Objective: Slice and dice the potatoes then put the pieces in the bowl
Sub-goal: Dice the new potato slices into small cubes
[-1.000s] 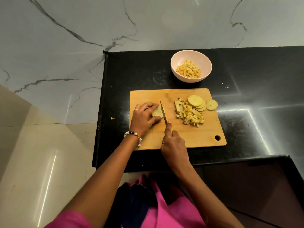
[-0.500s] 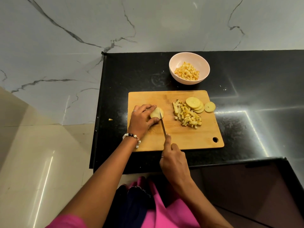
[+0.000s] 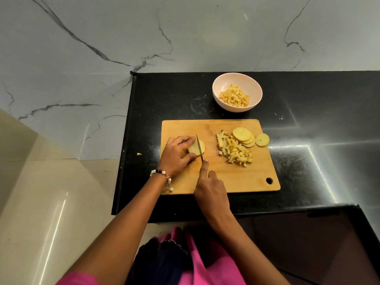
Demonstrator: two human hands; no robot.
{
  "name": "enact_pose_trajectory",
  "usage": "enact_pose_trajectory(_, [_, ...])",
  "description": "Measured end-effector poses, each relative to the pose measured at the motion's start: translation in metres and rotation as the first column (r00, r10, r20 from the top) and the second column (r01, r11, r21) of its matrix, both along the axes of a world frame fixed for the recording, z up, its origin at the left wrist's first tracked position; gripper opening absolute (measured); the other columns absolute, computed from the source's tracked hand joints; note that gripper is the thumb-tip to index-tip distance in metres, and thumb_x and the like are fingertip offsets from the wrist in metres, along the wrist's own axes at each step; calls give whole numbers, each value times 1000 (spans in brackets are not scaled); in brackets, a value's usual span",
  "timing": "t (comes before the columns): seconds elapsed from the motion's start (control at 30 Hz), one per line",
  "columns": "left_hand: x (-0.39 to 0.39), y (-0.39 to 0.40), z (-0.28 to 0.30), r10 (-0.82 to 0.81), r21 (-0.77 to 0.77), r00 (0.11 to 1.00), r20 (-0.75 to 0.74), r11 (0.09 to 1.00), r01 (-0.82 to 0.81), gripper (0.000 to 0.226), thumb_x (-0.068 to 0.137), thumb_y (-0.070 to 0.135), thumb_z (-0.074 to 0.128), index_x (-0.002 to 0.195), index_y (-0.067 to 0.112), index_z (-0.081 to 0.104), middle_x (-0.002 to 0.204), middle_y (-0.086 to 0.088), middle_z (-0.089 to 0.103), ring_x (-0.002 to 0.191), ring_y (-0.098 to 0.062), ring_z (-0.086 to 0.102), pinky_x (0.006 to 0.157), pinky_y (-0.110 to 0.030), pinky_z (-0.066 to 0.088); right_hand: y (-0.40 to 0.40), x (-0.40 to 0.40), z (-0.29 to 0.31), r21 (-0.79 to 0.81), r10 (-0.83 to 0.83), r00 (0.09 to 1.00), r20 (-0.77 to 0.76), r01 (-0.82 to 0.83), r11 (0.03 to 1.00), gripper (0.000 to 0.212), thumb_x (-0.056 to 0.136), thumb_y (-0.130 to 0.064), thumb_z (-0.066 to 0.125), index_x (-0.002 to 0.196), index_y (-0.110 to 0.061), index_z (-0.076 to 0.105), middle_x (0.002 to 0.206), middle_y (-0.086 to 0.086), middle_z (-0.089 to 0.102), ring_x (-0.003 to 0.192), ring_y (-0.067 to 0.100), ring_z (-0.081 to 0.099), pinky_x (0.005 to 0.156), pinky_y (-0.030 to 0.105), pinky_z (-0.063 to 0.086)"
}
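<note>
Nearest the camera: right hand (image 3: 211, 190) curled round the knife handle, which is hidden under it; forefinger laid straight along the spine of the knife (image 3: 199, 148). Half a second back the blade lay lower, against the cut face of the potato; a second back it stood just right of it. Now it sits across the top of the potato piece (image 3: 196, 148), a thin section to its right. Judgement: a fresh slicing stroke is starting, not finishing.

Left hand (image 3: 177, 154) grips the potato piece from the left, fingers curled over it and held close together, thumb tucked on the near side. Fingertips (image 3: 192, 138) lie just beside the blade, so a slip toward them is the risk here.

All this is on the left part of the wooden cutting board (image 3: 236, 182). Right of the knife, apart from it: a heap of diced potato (image 3: 234, 150), not yet moved off the board. Touching its far-right edge, a short stack of round slices (image 3: 243, 135); one lone slice (image 3: 262, 139) overhangs the board's right edge.

Farther off, on the black countertop (image 3: 308, 99): the pale bowl (image 3: 255, 87), partly filled with dice.

Estimate: task about midway, with slicing, dicing and transfer outstanding.
</note>
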State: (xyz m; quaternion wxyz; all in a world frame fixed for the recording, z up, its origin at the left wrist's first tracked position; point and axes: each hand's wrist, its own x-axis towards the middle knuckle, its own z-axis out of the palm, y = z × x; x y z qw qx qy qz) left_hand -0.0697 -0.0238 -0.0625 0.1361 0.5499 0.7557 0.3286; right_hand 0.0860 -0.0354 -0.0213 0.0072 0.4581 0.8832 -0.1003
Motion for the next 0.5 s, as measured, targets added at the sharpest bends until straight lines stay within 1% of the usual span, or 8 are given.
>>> enact_pose_trajectory(0.03, [0, 0, 0, 12, 6, 1000, 13, 1000, -12, 52, 79, 23, 73, 128, 17, 58, 125, 0, 59, 108, -22, 48, 92, -20, 31, 0, -5, -3, 43, -1, 1000, 1, 1, 999, 64, 61, 7, 68, 123, 14, 53, 68, 19, 59, 36, 27, 50, 39, 26, 23])
enact_pose_trajectory(0.07, [1, 1, 0, 22, 10, 999, 29, 1000, -22, 52, 78, 24, 74, 128, 18, 59, 123, 1, 60, 106, -22, 49, 91, -19, 32, 1, -9, -4, 78, 8, 1000, -11, -7, 997, 58, 61, 7, 66, 118, 14, 57, 63, 18, 58, 32, 24, 46, 37, 24, 20])
enact_pose_trajectory(0.1, [1, 1, 0, 30, 16, 999, 39, 999, -30, 52, 77, 26, 74, 127, 18, 59, 122, 1, 61, 105, -21, 49, 90, -18, 33, 3, -14, -4, 104, 22, 1000, -22, -20, 994, 50, 66, 6, 58, 116, 14, 59, 61, 17, 57, 30, 24, 45, 36, 23, 19])
enact_pose_trajectory(0.17, [2, 2, 0, 42, 34, 998, 43, 998, -43, 54, 75, 32, 71, 126, 18, 60, 119, 0, 63, 101, -21, 50, 88, -18, 34, 7, -20, -1, 80, 30, 1000, -8, -30, 996, 47, 73, 2, 41, 115, 14, 59, 61, 17, 57, 30, 23, 45, 33, 22, 23])
enact_pose_trajectory(0.23, [3, 2, -2, 57, 51, 997, 43, 997, -60, 55, 74, 32, 71, 126, 17, 60, 118, -1, 64, 100, -21, 50, 87, -17, 34, 4, -16, 0, 64, 41, 999, -4, -41, 997, 49, 67, 4, 59, 116, 14, 59, 61, 16, 57, 31, 23, 46, 34, 21, 24])
enact_pose_trajectory(0.3, [4, 1, -3, 71, 63, 996, 45, 995, -74, 55, 75, 26, 75, 127, 17, 59, 120, -1, 64, 100, -21, 50, 88, -16, 33, -7, -2, -2, 62, 54, 998, -15, -53, 997, 67, 52, 4, 76, 117, 13, 59, 61, 14, 56, 30, 20, 44, 35, 20, 21])
enact_pose_trajectory(0.43, [5, 1, -4, 85, 56, 995, 52, 995, -88, 56, 75, 25, 76, 128, 17, 58, 122, -1, 63, 102, -21, 49, 89, -20, 34, -25, 25, -6, 42, 22, 999, -27, -21, 999, 77, 44, 0, 78, 117, 12, 59, 60, 10, 55, 31, 19, 43, 33, 22, 20])
enact_pose_trajectory(0.5, [5, 1, -3, 82, 48, 995, 59, 995, -85, 57, 75, 25, 76, 129, 18, 57, 124, 0, 62, 103, -21, 49, 90, -22, 36, -27, 29, 5, -16, -3, 1000, 10, 3, 1000, 76, 56, -2, 73, 127, 10, 51, 69, 13, 60, 41, 24, 52, 38, 27, 23])
